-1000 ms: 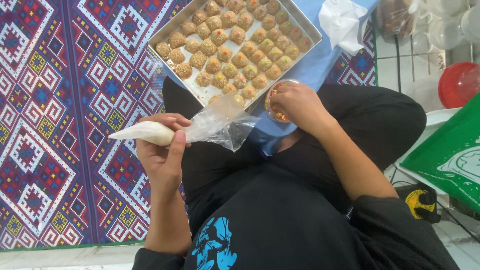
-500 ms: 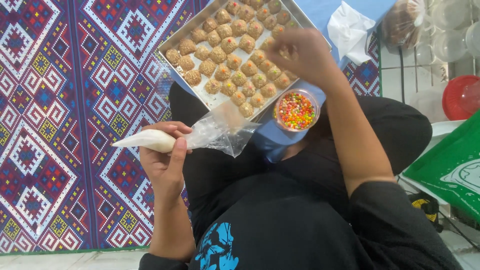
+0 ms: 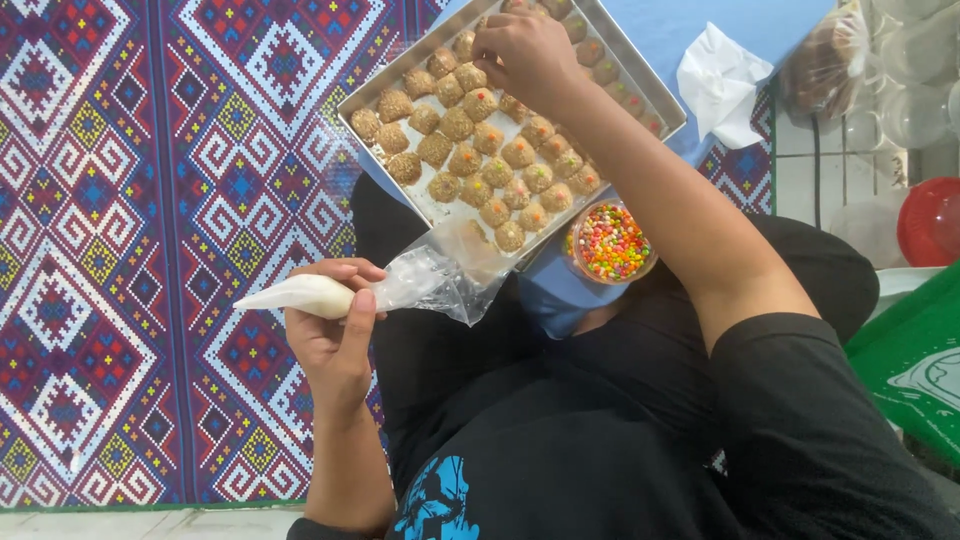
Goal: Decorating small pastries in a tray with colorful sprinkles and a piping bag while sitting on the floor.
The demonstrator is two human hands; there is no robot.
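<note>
My left hand (image 3: 335, 325) grips a clear piping bag (image 3: 300, 296) filled with white cream, its tip pointing left over the mat. My right hand (image 3: 525, 50) reaches over the metal baking tray (image 3: 655, 95), fingertips pinched above the small round brown sweets (image 3: 480, 165) that fill it in rows; what is pinched is too small to tell. A small clear cup of multicoloured sprinkles (image 3: 610, 243) sits on my lap just below the tray's near edge, under my right forearm.
A patterned purple and red mat (image 3: 130, 250) covers the floor at left. A blue cloth (image 3: 700, 20) lies under the tray, with a crumpled white tissue (image 3: 722, 85) on it. A red bowl (image 3: 930, 220) and a green bag (image 3: 910, 360) are at right.
My right hand lifted from the sprinkle cup on my lap and moved up over the far rows of the tray. The left hand kept hold of the piping bag.
</note>
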